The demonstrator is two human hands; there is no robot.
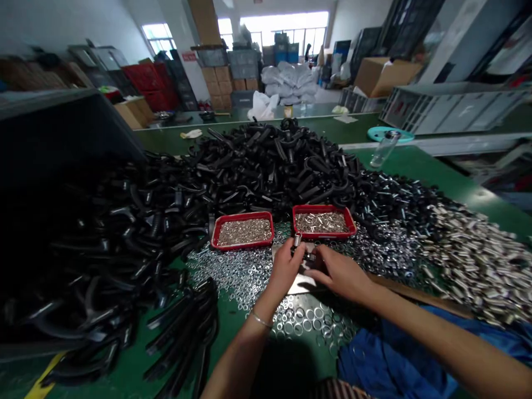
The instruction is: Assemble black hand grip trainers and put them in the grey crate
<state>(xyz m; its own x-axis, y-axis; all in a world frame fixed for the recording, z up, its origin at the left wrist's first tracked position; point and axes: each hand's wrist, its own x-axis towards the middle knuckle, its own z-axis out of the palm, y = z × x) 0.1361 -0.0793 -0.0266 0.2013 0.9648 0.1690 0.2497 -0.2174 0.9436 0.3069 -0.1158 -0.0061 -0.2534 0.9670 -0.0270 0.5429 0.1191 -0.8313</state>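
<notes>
My left hand (286, 266) is closed around a small part with a silver coiled end, like a spring (297, 240), which points up between thumb and fingers. My right hand (338, 270) is beside it, its fingers curled at a small dark piece (310, 257); the fingers partly hide that piece. Under both hands lies a metal plate (301, 285). Just beyond them are two red trays: the left tray (243, 247) is filled with tiny metal bits, the right tray (324, 236) with small metal pins. Loose metal rings (297, 327) are spread nearest to me.
A big heap of black curved handles (266, 166) covers the back and left of the green table (432, 172). Silver cylindrical sleeves (486, 260) are piled at right. A clear bottle (385, 148) stands behind, near a grey crate (453, 108). Blue cloth (386, 354) lies at front right.
</notes>
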